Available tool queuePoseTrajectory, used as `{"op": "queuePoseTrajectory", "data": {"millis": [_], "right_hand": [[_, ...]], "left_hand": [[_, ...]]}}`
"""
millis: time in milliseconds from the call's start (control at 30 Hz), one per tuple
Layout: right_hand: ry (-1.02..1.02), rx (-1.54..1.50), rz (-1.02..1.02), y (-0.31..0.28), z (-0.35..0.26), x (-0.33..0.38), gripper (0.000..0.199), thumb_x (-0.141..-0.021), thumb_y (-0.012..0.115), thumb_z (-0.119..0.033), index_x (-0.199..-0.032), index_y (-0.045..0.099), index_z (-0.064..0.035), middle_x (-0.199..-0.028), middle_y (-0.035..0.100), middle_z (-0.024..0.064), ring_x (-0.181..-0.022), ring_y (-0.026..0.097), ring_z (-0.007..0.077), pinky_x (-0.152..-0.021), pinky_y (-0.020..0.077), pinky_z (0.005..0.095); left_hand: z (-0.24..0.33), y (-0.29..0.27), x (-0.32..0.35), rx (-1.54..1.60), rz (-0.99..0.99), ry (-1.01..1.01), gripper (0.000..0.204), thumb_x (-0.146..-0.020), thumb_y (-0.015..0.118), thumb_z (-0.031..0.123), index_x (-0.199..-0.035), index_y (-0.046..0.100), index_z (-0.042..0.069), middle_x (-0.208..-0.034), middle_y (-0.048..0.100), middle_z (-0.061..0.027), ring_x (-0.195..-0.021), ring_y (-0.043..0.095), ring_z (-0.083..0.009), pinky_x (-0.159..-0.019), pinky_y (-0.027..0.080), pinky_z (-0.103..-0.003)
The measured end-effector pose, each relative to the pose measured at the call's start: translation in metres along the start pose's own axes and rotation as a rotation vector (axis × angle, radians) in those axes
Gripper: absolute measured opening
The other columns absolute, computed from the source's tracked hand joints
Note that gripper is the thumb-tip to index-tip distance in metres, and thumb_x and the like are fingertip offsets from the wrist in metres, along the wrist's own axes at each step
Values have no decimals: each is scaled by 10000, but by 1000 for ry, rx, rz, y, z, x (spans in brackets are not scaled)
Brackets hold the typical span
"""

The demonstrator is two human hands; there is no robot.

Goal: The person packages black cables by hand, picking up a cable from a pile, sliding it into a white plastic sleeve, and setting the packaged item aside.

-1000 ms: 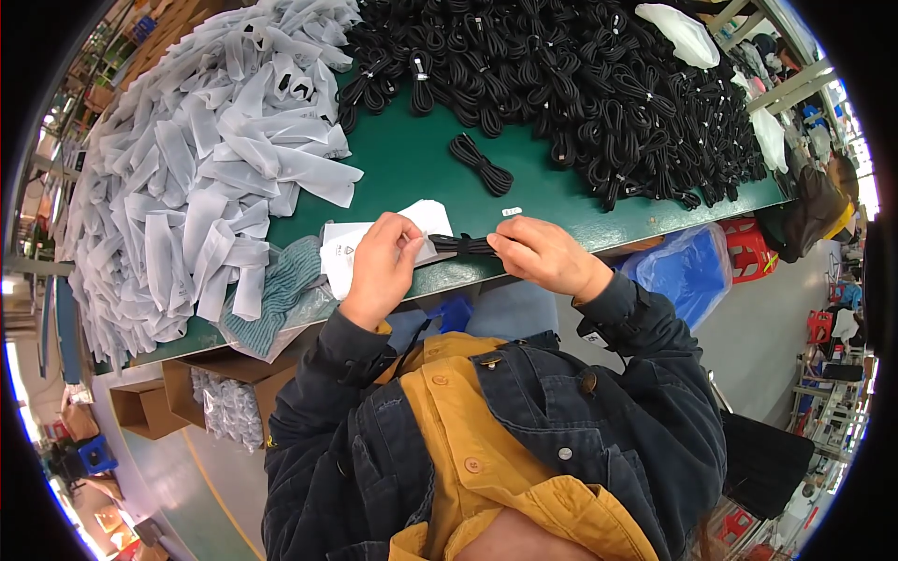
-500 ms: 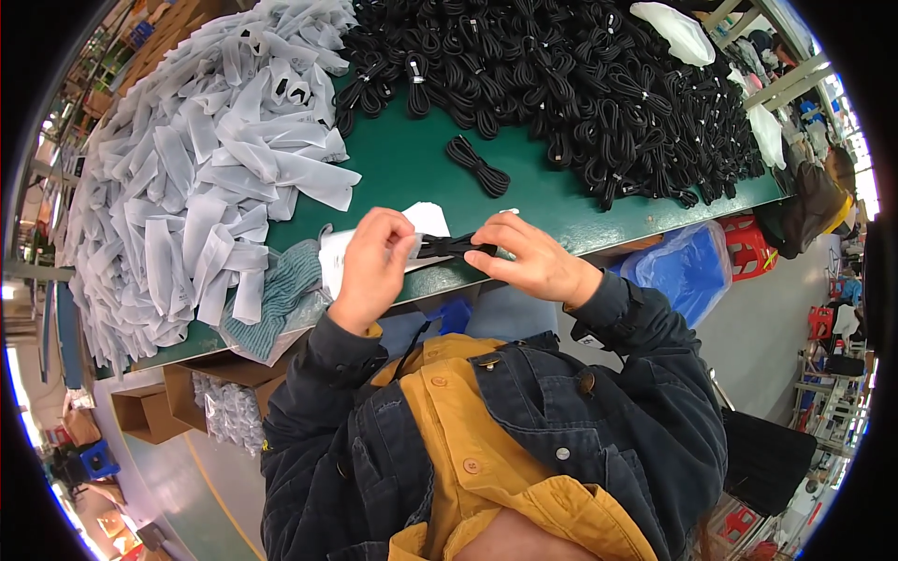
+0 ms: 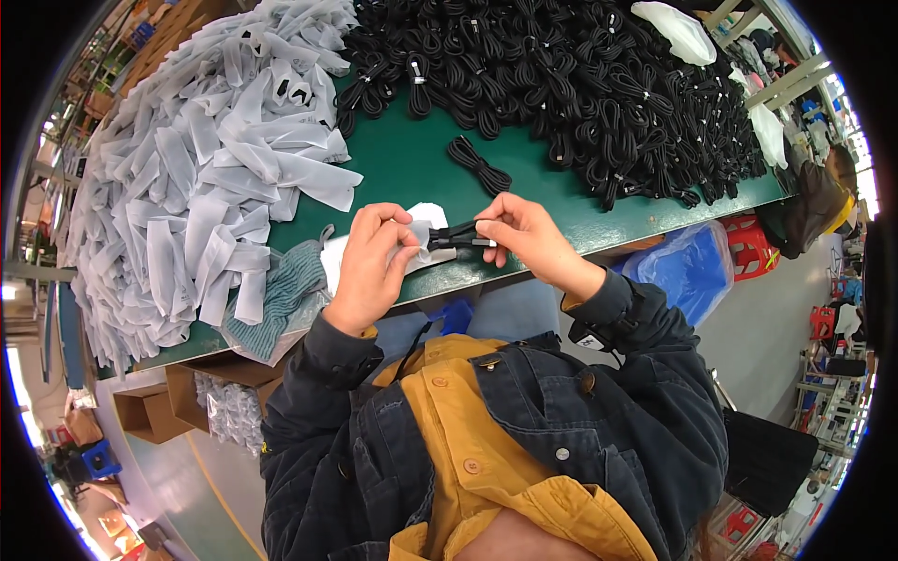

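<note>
1. Closest in, the left hand has thumb and fingers pinched on a translucent bag, just left of the held cable; that grip probably steadies the thin film.

2. Across from it, the right hand has its fingers clamped on the held cable, right at its right-hand part, a silver connector poking out just below the fingertips. Held near the end like this, the bundle looks easier to keep straight. Its left end meets the bag; how far inside, I can't tell.

3. Under and left of the held cable sits a white stack, at the desk's near edge, presumably for easy reach. Farther left, a teal knitted piece.

4. Beyond the held cable, a loose coil lies by itself.

5. Farthest out, black cables pile up beyond and rightward; pale sleeves heap to the left, seemingly kept separate.
</note>
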State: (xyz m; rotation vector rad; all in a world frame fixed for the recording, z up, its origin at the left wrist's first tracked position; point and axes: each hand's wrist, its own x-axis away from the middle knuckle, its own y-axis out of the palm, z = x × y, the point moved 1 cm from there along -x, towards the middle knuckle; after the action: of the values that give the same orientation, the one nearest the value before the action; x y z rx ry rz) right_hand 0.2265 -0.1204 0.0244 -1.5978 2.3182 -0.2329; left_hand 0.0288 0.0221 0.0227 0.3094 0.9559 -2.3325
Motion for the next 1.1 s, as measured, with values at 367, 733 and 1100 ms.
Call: {"op": "queuePoseTrajectory", "data": {"millis": [367, 733, 1100], "right_hand": [[-664, 441, -63, 10, -16, -6, 247, -795, 722, 52, -1013, 674, -52, -1039, 598, 104, -874, 606, 263, -676, 509, 303], [-594, 171, 206, 12, -43, -35, 264, -780, 749, 16, -1016, 657, -54, -1076, 585, 110, -897, 615, 250, -708, 530, 323], [-426, 949, -208, -31, 43, -69, 371, -743, 604, 64, -1094, 675, -33, -1000, 568, 138, -928, 613, 307, -785, 534, 404]], "left_hand": [[8, -3, -12, 249, -31, -135, 94, -831, 652, -2, -878, 575, 22, -1083, 574, -102, -964, 559, -205, -774, 458, -297], [-14, -59, -42, 968, 236, -333, 165, -975, 587, 136, -1057, 631, -1, -1149, 617, -65, -1036, 579, -148, -905, 457, -294], [-9, -4, -10, -73, 125, -127, 212, -806, 707, 26, -1008, 644, 44, -955, 593, -111, -900, 602, -262, -835, 486, -366]]}}
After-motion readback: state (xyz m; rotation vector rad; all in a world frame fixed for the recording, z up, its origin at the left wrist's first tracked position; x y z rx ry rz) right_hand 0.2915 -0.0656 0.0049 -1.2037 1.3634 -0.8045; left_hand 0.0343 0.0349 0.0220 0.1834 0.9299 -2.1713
